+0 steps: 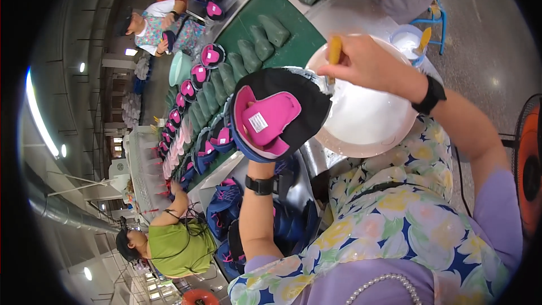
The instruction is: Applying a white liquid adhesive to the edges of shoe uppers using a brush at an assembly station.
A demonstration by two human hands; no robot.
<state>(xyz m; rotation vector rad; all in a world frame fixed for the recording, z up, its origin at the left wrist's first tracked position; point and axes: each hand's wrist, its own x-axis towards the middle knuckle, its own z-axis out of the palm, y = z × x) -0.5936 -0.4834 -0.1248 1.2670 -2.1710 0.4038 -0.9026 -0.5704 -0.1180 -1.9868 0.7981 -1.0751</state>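
Observation:
My left hand (262,169) holds up a black and blue shoe upper (307,99) with a pink insole and white label inside. Most of that hand is hidden beneath the upper, so its fingers barely show. In my right hand (367,65) is a brush (335,49) with a yellow handle, closed between thumb and fingers. Its bristle end touches the toe-side edge of the upper, where white wet smears show. Right beside them, a wide pale basin (324,133) holds white liquid.
A green conveyor belt (305,28) carries several grey-green shoe lasts (248,55) and uppers. A small bucket (415,59) with a brush stands beyond the basin. Blue shoes (223,206) pile up by my left forearm. Co-workers sit around the line; an orange fan (529,158) stands right.

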